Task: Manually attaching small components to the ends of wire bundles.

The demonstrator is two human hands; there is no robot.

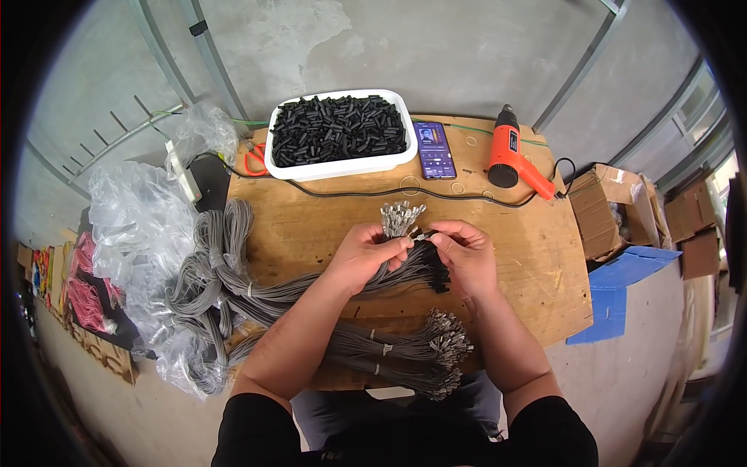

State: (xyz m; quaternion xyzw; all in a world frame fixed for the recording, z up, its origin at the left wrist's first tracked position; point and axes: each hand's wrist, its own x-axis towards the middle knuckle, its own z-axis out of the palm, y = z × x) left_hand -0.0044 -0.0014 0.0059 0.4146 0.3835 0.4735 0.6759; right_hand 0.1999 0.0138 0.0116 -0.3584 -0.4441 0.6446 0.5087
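My left hand (pixel 367 255) grips a bundle of grey wires (pixel 303 288) near its end, where metal terminals (pixel 399 218) fan upward. My right hand (pixel 465 257) pinches one terminal tip at the bundle's end, beside several black sleeves (pixel 436 268) fitted on the wires. A second tied bundle of grey wires with metal terminals (pixel 412 350) lies on the wooden table (pixel 311 218) close to my body. A white tub full of black sleeve pieces (pixel 339 132) stands at the table's far edge.
A smartphone (pixel 435 149) and an orange heat gun (pixel 510 156) lie at the back right, its black cord crossing the table. Loops of grey wire (pixel 210 272) and clear plastic bags (pixel 140 218) hang off the left. Cardboard boxes (pixel 615 210) stand on the right.
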